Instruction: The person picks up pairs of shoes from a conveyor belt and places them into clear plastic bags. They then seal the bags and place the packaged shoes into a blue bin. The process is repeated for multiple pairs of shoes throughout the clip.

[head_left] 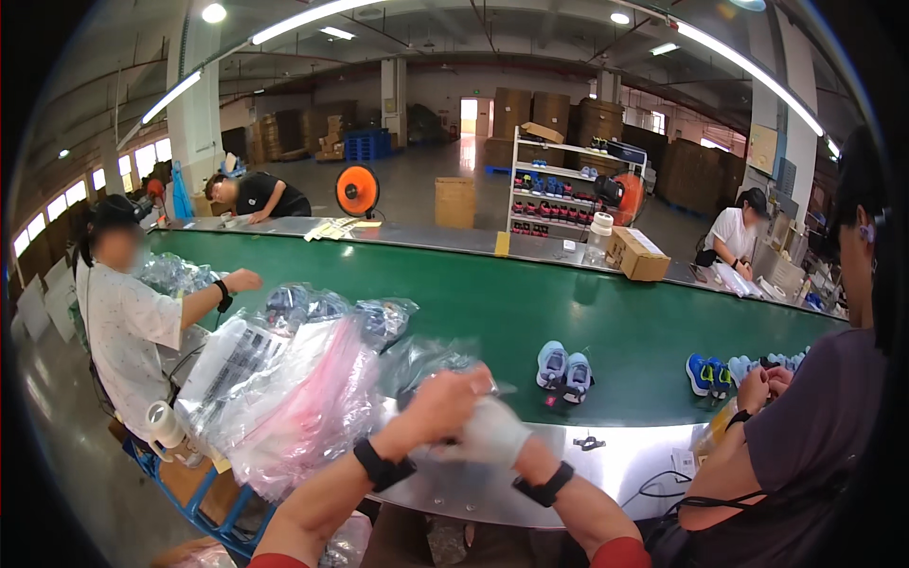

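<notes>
Evidently, your station sits along the near side of the green belt (454,275), whose far ends curve out of clear view. Before you runs the steel ledge (559,478), likely there as a bare working strip between you and the belt. The co-worker (805,417) at your right is cut off by the picture's edge.

At your left, the heap of plastic (303,388) lies fanned over the belt edge, presumably so that single pieces come easily within reach; what it covers cannot be made out. Wrapped shoes (383,322) rest just behind it, seemingly set back to keep the front free.

Your bag (426,360) is at the belt's near edge, right of the heap and just beyond your hands. Its film is blurred, and its contents cannot be established.

Your left hand (445,402), bare, is curled nearly closed and appears to pinch the bag's film, probably to control the loose edge. Your right hand (492,435), in a whitish glove, is partly covered by the left; its grip cannot be told.

The pale blue pair (563,369) stands apart on the belt, to your right. A small dark piece (589,442) lies on the ledge, too small to identify.
</notes>
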`<state>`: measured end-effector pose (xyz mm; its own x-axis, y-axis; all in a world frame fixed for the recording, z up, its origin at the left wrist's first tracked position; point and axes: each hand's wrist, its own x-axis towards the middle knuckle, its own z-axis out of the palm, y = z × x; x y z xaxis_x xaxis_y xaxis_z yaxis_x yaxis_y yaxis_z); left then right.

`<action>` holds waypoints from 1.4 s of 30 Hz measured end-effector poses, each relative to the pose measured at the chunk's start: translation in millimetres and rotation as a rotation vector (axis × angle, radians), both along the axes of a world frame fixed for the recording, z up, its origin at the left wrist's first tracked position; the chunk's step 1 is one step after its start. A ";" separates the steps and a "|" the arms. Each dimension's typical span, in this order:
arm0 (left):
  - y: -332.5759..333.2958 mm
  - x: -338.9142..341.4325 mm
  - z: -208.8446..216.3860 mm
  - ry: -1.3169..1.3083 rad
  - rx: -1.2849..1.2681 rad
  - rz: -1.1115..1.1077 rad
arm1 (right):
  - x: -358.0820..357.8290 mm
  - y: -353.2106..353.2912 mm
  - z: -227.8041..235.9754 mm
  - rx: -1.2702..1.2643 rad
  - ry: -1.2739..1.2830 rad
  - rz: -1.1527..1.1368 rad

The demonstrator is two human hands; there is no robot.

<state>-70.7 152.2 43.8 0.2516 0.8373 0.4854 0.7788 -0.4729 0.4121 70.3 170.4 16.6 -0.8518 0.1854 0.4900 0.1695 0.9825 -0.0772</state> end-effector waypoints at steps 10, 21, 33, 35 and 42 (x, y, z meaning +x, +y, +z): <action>-3.8 5.2 33.3 -0.026 -0.245 -0.205 | -27.9 -14.0 -4.2 -0.181 -0.180 -0.065; -87.8 -8.2 -36.9 -0.324 0.040 0.078 | -43.1 5.1 -27.1 -0.233 0.001 -0.420; -50.3 -11.8 -23.6 -0.456 0.105 0.192 | -54.1 12.0 -17.4 -0.309 0.061 -0.515; -30.2 -19.6 18.3 -0.574 0.061 0.252 | -53.8 23.4 -25.8 -0.300 0.134 -0.497; -19.6 7.4 -7.8 -0.365 0.052 -0.061 | -93.4 102.7 -2.1 -0.071 0.516 -0.704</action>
<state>-63.3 132.6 36.0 0.1027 0.7983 0.5934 0.5552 -0.5410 0.6317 -23.1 273.1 14.6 -0.2035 0.6297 0.7497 0.6617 0.6528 -0.3687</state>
